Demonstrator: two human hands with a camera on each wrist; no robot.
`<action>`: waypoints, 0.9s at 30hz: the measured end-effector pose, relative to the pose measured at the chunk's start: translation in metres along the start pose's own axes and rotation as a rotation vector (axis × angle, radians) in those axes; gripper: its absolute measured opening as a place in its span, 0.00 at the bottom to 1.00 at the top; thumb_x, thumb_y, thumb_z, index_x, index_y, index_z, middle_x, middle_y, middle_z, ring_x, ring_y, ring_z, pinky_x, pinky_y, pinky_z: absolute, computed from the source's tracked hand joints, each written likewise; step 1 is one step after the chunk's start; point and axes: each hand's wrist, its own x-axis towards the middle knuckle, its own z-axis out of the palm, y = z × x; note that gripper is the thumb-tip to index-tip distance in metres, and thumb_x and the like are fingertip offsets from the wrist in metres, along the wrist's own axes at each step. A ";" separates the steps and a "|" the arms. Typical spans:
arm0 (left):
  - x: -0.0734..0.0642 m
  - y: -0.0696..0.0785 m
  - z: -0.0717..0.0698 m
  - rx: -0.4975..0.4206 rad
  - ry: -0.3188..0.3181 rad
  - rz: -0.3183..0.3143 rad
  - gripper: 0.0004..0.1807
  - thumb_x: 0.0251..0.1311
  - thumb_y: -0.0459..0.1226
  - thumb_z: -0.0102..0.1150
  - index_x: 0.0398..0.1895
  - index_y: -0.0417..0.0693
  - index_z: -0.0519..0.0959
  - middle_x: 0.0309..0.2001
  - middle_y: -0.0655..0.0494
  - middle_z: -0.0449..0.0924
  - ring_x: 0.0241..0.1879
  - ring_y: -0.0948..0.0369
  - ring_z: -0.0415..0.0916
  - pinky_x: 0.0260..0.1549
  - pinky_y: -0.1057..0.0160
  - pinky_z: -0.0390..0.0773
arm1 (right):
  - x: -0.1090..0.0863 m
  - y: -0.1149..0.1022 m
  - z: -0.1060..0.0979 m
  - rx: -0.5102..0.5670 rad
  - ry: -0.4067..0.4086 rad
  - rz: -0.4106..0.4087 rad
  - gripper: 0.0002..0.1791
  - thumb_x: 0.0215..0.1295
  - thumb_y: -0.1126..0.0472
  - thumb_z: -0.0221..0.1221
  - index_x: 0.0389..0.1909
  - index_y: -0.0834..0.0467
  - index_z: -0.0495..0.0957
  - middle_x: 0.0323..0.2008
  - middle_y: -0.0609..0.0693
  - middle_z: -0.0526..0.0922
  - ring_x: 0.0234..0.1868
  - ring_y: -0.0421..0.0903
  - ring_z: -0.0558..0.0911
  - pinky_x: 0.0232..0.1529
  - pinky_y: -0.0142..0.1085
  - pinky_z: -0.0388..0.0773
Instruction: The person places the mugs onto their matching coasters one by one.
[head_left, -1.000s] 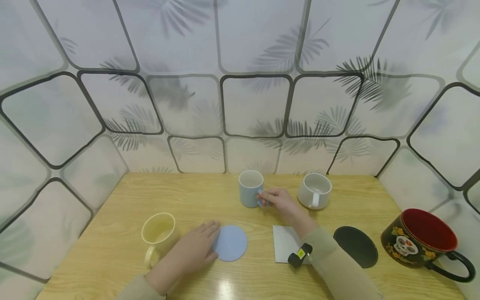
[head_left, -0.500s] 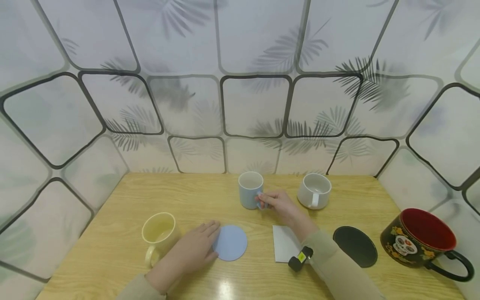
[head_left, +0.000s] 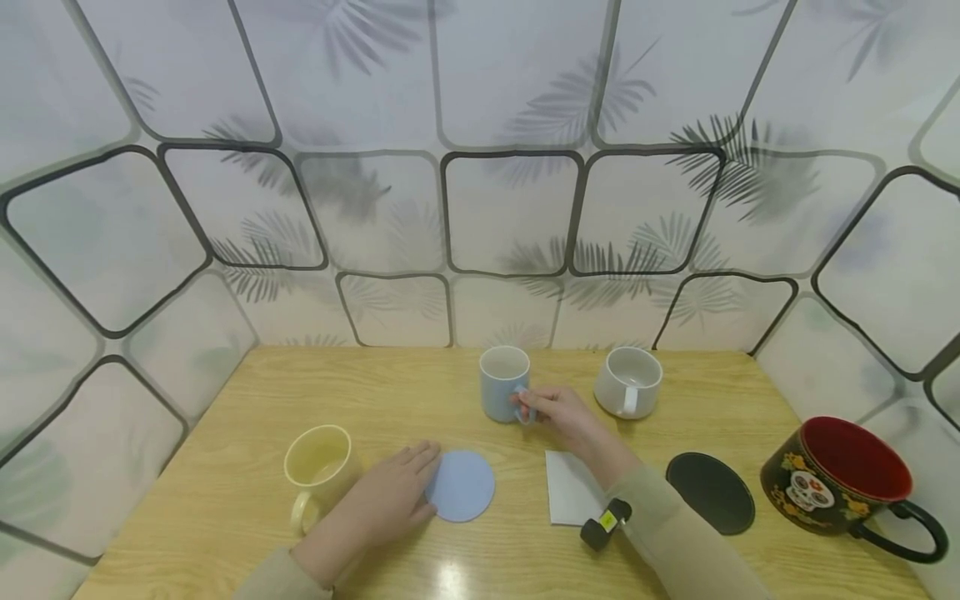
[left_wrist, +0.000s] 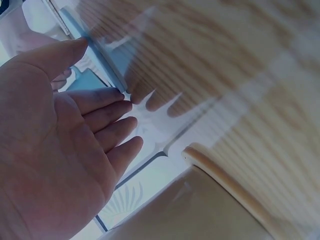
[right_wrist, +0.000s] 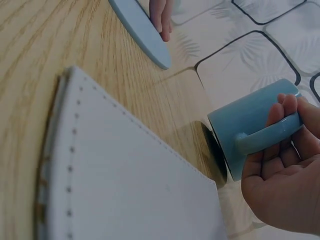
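Note:
My right hand (head_left: 568, 417) grips the handle of a light blue mug (head_left: 502, 387), fingers curled through it in the right wrist view. The mug is upright at the back middle, with a dark shadow beside its base (right_wrist: 222, 145); I cannot tell whether it touches the table. My left hand (head_left: 393, 492) rests with straight fingers at the left edge of a round blue coaster (head_left: 463, 486). In the left wrist view, thumb and forefinger meet the rim of that coaster (left_wrist: 100, 55). A yellow mug (head_left: 318, 467) stands left of the left hand.
A white cup (head_left: 618, 392) stands behind the right hand. Under the right forearm lies a white square coaster (head_left: 568, 492) with a stitched edge. Farther right are a black round coaster (head_left: 711, 493) and a large black mug (head_left: 825, 492) with a skull. Patterned walls enclose the wooden table (head_left: 360, 375).
The light blue mug and my right hand have moved slightly toward me and a touch to the right. My left hand and the blue coaster have stayed in place.

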 end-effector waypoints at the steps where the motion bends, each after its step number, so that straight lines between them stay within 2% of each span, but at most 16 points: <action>1: 0.000 0.000 0.000 0.001 0.001 0.000 0.39 0.67 0.49 0.67 0.73 0.33 0.73 0.76 0.40 0.71 0.77 0.45 0.70 0.77 0.44 0.71 | -0.001 0.000 0.000 0.002 -0.003 0.000 0.25 0.81 0.62 0.56 0.19 0.49 0.83 0.42 0.40 0.91 0.52 0.38 0.82 0.57 0.26 0.78; 9: 0.001 0.000 0.001 -0.002 -0.007 -0.002 0.39 0.67 0.49 0.67 0.73 0.33 0.73 0.77 0.40 0.71 0.77 0.45 0.69 0.77 0.44 0.71 | -0.011 -0.003 0.001 -0.008 0.007 0.028 0.24 0.81 0.61 0.56 0.19 0.48 0.84 0.45 0.41 0.92 0.55 0.40 0.81 0.62 0.29 0.75; 17: 0.000 0.000 0.000 -0.014 -0.013 -0.009 0.40 0.67 0.49 0.67 0.73 0.33 0.72 0.77 0.40 0.71 0.77 0.45 0.69 0.77 0.44 0.71 | -0.019 -0.008 0.008 0.007 -0.006 0.007 0.21 0.78 0.62 0.60 0.20 0.47 0.86 0.48 0.46 0.92 0.55 0.37 0.83 0.58 0.25 0.80; 23: 0.000 0.000 0.001 -0.022 -0.007 -0.012 0.40 0.66 0.49 0.68 0.73 0.33 0.72 0.77 0.41 0.71 0.77 0.45 0.69 0.77 0.44 0.71 | -0.025 -0.010 0.012 0.017 -0.042 0.008 0.21 0.77 0.64 0.60 0.23 0.44 0.88 0.46 0.43 0.93 0.54 0.34 0.85 0.59 0.26 0.80; 27: 0.000 0.000 0.001 -0.024 -0.005 -0.012 0.39 0.66 0.49 0.68 0.73 0.33 0.72 0.77 0.41 0.71 0.77 0.45 0.69 0.77 0.44 0.71 | -0.027 -0.010 0.015 0.022 -0.044 0.009 0.19 0.77 0.64 0.61 0.25 0.44 0.89 0.48 0.45 0.93 0.54 0.35 0.86 0.60 0.27 0.81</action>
